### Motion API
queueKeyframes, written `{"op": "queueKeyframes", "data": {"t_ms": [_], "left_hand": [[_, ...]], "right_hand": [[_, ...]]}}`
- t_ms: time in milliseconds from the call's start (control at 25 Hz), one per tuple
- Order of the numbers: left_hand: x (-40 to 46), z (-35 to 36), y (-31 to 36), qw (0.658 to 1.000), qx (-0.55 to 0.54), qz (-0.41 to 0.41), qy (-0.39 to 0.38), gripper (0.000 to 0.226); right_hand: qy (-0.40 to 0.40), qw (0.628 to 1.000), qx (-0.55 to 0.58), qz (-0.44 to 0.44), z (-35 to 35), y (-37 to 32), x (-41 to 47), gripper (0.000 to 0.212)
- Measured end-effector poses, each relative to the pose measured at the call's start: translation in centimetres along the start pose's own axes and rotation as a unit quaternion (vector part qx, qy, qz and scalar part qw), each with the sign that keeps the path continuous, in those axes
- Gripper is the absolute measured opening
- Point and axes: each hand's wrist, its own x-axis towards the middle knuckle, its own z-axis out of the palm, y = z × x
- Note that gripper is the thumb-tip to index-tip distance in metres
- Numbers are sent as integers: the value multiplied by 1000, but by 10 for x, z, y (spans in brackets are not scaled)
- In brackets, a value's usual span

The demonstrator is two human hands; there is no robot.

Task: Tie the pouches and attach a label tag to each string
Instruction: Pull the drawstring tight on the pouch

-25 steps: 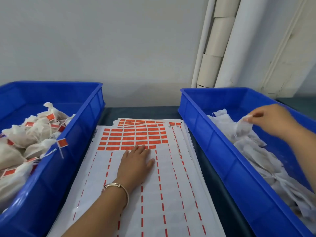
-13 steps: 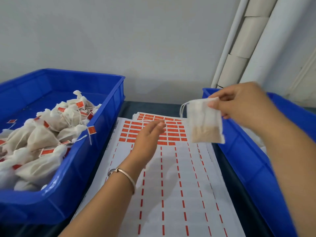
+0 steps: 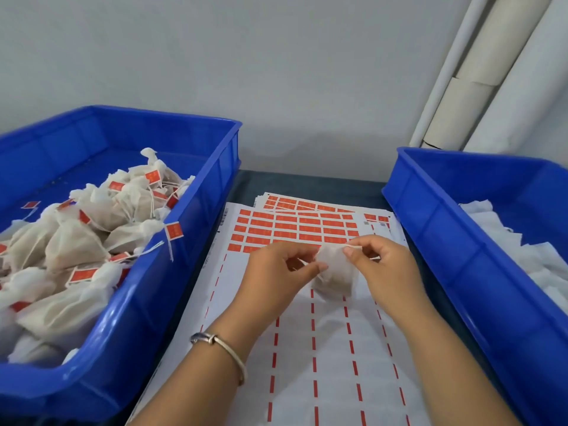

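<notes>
Pouch (image 3: pixel 335 276) was held in the air between both hands, over the label sheet (image 3: pixel 322 348) on the table (image 3: pixel 307 186), midway between the two blue bins. Its filled bottom hung down and its gathered mouth pointed up, so the long axis ran roughly vertical.

Left hand (image 3: pixel 276 272): fingers curled, thumb and forefinger pinching the pouch's upper left edge. Right hand (image 3: pixel 384 269): fingers curled, pinching the string (image 3: pixel 353 247) at the top right of the mouth. A short string end stuck out to the right, past the fingertips.

Both hands were equally close and sat level with the neck, one on each side. Judgement: tying comes next, and pulling the string sideways should cinch the mouth.

Left bin (image 3: pixel 184 272) held tied, tagged pouches. Right bin (image 3: pixel 445 241) held flat white ones. Unused red labels (image 3: pixel 295 226) lay just beyond the hands.
</notes>
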Motion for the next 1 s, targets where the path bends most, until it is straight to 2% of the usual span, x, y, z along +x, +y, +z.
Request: {"op": "queueKeyframes", "data": {"t_ms": [160, 240, 320, 440, 560, 680, 880, 1000], "left_hand": [[-3, 6, -3, 996, 85, 4, 7, 15], [-3, 7, -1, 996, 92, 6, 12, 6], [-3, 6, 1, 996, 83, 12, 10, 10], [-7, 5, 3, 996, 82, 35, 0, 18], [-8, 4, 2, 993, 93, 69, 7, 13], [-9, 5, 0, 986, 132, 99, 11, 15], [-8, 0, -1, 978, 161, 122, 54, 16], [-9, 0, -1, 976, 166, 127, 62, 16]], "right_hand": [[8, 999, 34, 8, 8, 12, -5, 13], [-6, 999, 44, -26, 7, 13, -10, 22], [-46, 995, 17, -91, 9, 11, -17, 36], [-84, 986, -19, -139, 14, 6, -23, 33], [-107, 986, 18, -126, 15, 4, -26, 40], [-96, 989, 21, -110, 16, 3, -27, 48], [-55, 992, 29, -110, 16, 4, -27, 20], [-66, 990, 56, -109, 16, 5, -28, 10]]}}
